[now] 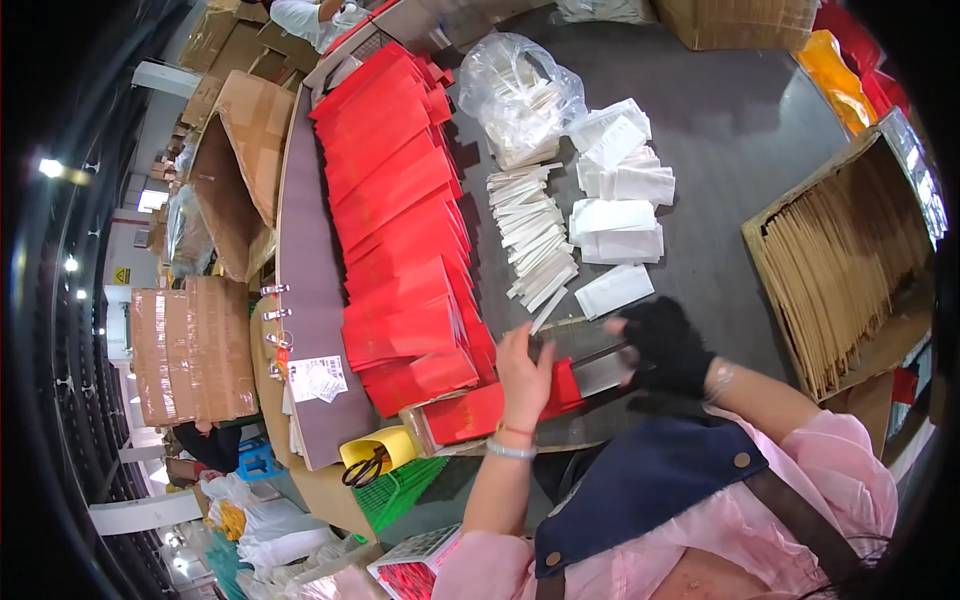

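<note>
My left hand (524,378) is over the front of the grey table, bare, with a bracelet at its wrist. Its fingers look stretched, with the thumb apart, and the fingertips are beside the lower end of a loose white paper strip (549,309). Under that hand lies a red envelope (470,412) on a shallow cardboard tray. From the envelope's right end a shiny greyish flat piece (600,373) reaches toward my right hand (662,348). This hand wears a black fingerless glove; its bare fingertips are blurred near the piece, so their grip is unclear.
Overlapping red envelopes (395,230) run along the left. Beyond my hands are white strips (530,230), white paper stacks (620,232) and a clear bag (520,90). A carton of brown sheets (840,270) stands right; a yellow holder with scissors (380,452) sits front left.
</note>
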Motion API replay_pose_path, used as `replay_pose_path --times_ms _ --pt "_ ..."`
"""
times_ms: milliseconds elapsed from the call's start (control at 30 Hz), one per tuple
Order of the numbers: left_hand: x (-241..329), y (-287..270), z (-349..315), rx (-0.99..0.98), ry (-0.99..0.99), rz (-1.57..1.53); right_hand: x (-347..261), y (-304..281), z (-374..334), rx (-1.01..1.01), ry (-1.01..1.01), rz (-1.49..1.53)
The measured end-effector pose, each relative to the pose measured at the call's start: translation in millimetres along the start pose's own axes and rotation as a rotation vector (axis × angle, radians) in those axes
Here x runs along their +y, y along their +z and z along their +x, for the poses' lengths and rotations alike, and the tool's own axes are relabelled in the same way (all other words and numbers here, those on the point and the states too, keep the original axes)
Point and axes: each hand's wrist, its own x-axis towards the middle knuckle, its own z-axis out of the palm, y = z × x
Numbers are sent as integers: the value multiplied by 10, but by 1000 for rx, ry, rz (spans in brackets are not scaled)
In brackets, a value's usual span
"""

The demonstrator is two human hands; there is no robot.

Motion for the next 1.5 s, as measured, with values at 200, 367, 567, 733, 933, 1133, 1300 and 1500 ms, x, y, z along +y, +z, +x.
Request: replay_pose_path --times_ms 200,367,567,733,933,1133,1300,1500 --pt "-74 28 392 13 196 371 1085 -1201 -1266 557 604 -168" --pt "151 127 430 -14 287 164 1765 -1741 -2582 511 982 -528" --pt "529 511 548 -12 400 153 1922 -1590 -2596 335 1070 -633" --pt "471 555 574 -28 399 130 1814 -1633 -2514 134 1136 -711" --pt "502 578 593 -43 405 88 1872 -1620 -2641 829 1039 -726" --pt "656 386 476 -150 255 -19 564 -1185 -1240 851 676 455" --pt "641 101 59 -387 269 76 201 -910 -564 215 309 131" --pt "569 -94 -238 -99 188 110 341 -585 -487 -73 302 27"
